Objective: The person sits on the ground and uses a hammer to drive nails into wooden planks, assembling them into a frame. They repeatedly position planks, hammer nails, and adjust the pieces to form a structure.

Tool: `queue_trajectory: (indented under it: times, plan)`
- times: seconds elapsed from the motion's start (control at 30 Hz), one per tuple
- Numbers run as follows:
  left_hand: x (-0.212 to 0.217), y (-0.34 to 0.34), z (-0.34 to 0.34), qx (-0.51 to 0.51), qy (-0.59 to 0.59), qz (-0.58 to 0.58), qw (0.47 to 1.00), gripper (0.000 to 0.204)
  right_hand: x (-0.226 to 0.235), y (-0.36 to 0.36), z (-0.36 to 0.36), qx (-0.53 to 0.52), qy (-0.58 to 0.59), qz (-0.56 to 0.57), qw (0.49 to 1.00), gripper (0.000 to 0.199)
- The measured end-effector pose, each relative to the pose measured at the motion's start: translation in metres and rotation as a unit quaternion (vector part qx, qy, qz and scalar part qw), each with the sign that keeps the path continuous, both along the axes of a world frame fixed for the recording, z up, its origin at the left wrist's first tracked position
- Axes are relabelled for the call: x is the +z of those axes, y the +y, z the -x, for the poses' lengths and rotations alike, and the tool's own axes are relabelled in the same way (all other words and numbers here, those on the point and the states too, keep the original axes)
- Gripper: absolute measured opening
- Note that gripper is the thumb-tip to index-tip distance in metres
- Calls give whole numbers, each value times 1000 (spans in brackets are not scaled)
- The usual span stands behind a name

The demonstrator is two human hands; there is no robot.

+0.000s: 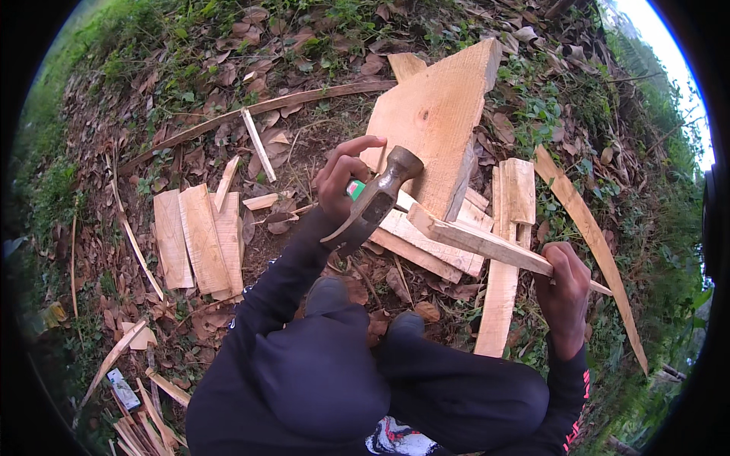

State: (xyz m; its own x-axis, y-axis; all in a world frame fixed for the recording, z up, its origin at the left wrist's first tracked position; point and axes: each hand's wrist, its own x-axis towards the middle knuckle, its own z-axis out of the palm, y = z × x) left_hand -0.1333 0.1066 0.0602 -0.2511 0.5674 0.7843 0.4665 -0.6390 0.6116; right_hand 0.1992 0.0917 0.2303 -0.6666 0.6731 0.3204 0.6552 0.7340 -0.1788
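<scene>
My left hand (344,178) is closed around the handle of a claw hammer (388,186); a bit of green shows at its fingers. The steel head is raised toward me, its claw pointing back at my left forearm. My right hand (564,285) grips a narrow strip of wood (487,245) near its thin end, which pokes out past the fingers. The strip's thicker end lies by the lower corner of a wide, pale board (433,114). Whether they touch I cannot tell. Under that corner are flat wood pieces (426,247), partly hidden.
Several short boards (201,239) lie side by side at the left. A long plank (498,304) and a curved strip (601,251) lie to the right. Another long strip (258,109) crosses the leaf-strewn ground. Thin sticks and a pale rectangular object (124,389) are at lower left.
</scene>
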Motion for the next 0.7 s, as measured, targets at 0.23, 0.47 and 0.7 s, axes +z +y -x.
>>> queue_trajectory:
  times: [0.23,0.47,0.7]
  plan:
    - [-26,-1,-5,-58,-94,140,984,32,19,-14,6,9,-49,-2,999,34]
    - [-18,1,-8,-43,-69,158,984,37,31,-20,8,-40,-58,78,994,35]
    - [17,-13,0,-57,94,263,959,32,23,29,-6,-166,54,408,896,48]
